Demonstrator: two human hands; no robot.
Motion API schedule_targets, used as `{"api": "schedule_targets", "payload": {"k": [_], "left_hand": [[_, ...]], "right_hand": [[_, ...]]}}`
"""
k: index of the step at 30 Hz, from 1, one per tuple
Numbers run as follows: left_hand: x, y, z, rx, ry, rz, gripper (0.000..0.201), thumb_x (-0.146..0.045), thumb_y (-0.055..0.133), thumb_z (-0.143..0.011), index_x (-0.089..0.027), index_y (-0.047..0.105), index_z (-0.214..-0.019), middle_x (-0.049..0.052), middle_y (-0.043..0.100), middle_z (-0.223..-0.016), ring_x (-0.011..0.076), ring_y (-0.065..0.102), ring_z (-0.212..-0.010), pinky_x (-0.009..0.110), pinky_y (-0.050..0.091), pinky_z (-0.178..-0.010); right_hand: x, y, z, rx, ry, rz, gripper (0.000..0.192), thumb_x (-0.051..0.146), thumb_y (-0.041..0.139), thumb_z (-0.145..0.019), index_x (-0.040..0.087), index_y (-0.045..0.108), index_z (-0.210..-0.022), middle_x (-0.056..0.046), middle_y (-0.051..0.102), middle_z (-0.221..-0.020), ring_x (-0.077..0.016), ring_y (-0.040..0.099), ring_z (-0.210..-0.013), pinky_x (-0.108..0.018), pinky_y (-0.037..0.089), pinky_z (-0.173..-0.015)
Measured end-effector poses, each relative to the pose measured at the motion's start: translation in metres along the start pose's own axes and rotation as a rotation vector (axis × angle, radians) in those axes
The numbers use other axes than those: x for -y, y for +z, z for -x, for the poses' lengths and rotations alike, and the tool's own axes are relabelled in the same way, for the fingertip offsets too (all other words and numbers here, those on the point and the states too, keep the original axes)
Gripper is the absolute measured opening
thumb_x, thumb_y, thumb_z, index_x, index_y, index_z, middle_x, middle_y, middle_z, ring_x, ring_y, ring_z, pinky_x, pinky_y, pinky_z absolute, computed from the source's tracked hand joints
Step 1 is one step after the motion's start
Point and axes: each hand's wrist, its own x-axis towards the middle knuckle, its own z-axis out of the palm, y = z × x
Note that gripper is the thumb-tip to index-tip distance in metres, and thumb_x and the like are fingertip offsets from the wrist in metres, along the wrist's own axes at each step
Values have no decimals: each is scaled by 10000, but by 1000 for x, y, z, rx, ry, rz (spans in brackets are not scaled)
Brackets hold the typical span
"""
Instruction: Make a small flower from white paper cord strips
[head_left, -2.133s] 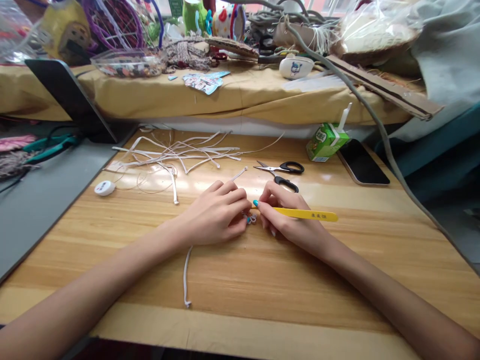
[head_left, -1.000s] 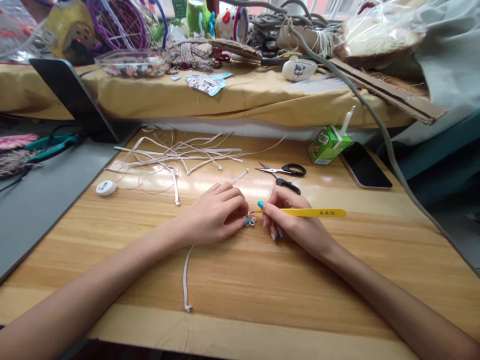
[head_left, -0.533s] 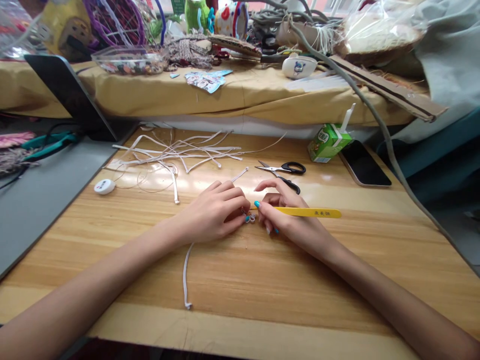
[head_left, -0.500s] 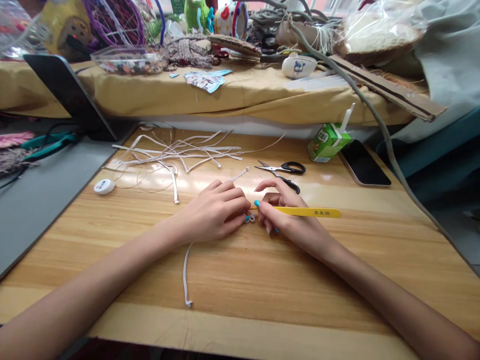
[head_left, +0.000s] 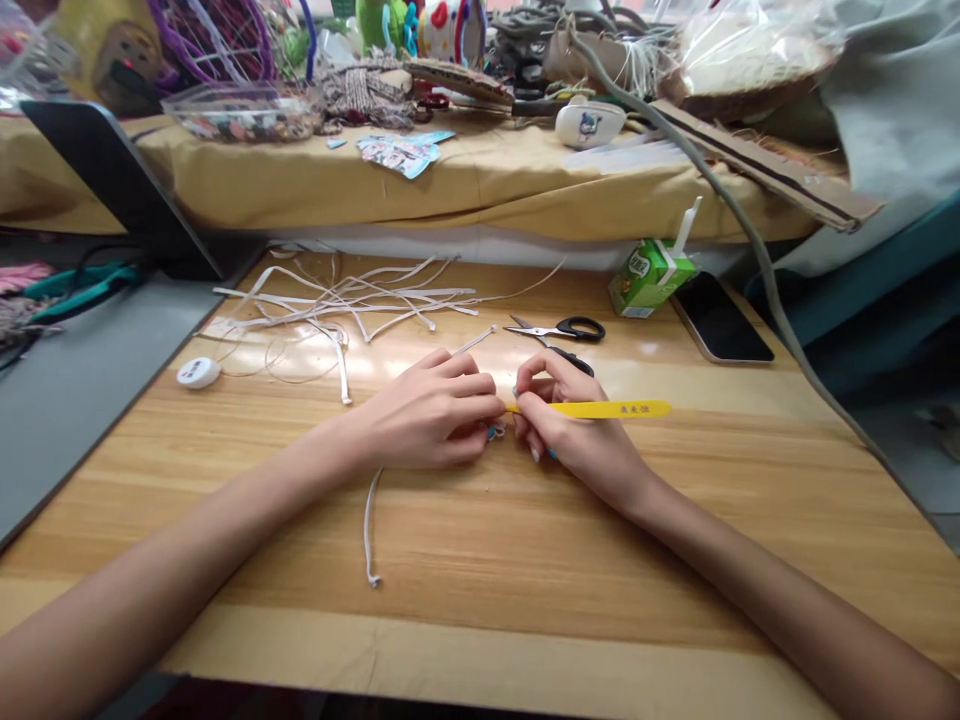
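Observation:
My left hand (head_left: 439,410) rests palm down near the middle of the wooden table, fingers closed over a white cord (head_left: 369,530). One knotted end of the cord trails towards me below the wrist; a second piece shows beyond the knuckles. Small pale loops (head_left: 497,430) peek out by the left fingertips, the rest hidden under the hand. My right hand (head_left: 559,410) pinches slim yellow tweezers (head_left: 622,409) between thumb and index finger. Their tip meets the left fingertips, and the wide end points right.
Black-handled scissors (head_left: 566,330) lie just beyond my right hand. Several white cords (head_left: 360,295) are tangled at the back left, near a small white round case (head_left: 199,373). A green drink carton (head_left: 649,280) and a phone (head_left: 724,318) sit at the back right. A grey cable (head_left: 765,260) hangs down the right side.
My right index finger, raised before, has curled down to the thumb on the tweezers. The tweezers' tip is now closer to the left fingers. The whole view has shifted slightly.

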Motion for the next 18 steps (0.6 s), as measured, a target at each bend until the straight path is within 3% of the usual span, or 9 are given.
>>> {"api": "schedule_targets", "payload": {"k": [2, 5, 9, 12, 14, 18], "left_hand": [[0, -1, 3, 5, 9, -16, 169, -214, 398, -786, -174, 548, -720, 17, 580, -797, 157, 445, -799, 300, 315, -729], [-1, -2, 6, 9, 28, -33, 196, -211, 396, -790, -169, 530, -653, 22, 575, -839, 162, 447, -819, 308, 312, -740], [2, -1, 4, -2, -9, 17, 222, -315, 412, -805, -160, 526, -695, 44, 563, -913, 167, 457, -822, 313, 329, -739], [7, 1, 3, -154, -214, 57, 272, -396, 434, -799, -141, 529, -799, 73, 549, -917, 177, 454, -843, 324, 343, -759], [8, 2, 3, -220, -324, 120, 316, -430, 479, -771, -138, 528, -881, 69, 558, -891, 183, 447, -856, 335, 347, -778], [1, -2, 0, -190, -420, 441, 246, -383, 529, -753, -160, 563, -852, 24, 587, -783, 157, 467, -814, 298, 378, -748]], "right_hand": [[-2, -7, -1, -72, -15, 70, 92, 101, 395, -726, 191, 414, -719, 64, 474, -496, -49, 428, -350, -157, 319, -340], [-7, -19, -3, -297, -5, 123, 104, 86, 390, -714, 181, 429, -696, 55, 477, -505, -35, 402, -330, -146, 285, -310], [-10, -19, -7, -103, 0, -41, 79, 125, 383, -753, 190, 425, -736, 55, 497, -536, -48, 440, -341, -154, 318, -317], [-9, -13, -5, -75, -56, -91, 80, 132, 385, -772, 193, 431, -748, 59, 496, -540, -47, 444, -355, -155, 339, -334], [-8, -10, -2, -66, -137, -76, 89, 130, 386, -783, 195, 445, -764, 54, 501, -564, -47, 454, -383, -162, 369, -361], [-8, -6, 9, -76, -403, 101, 136, 107, 403, -790, 203, 492, -828, 35, 516, -626, -54, 480, -468, -183, 415, -447]]}}
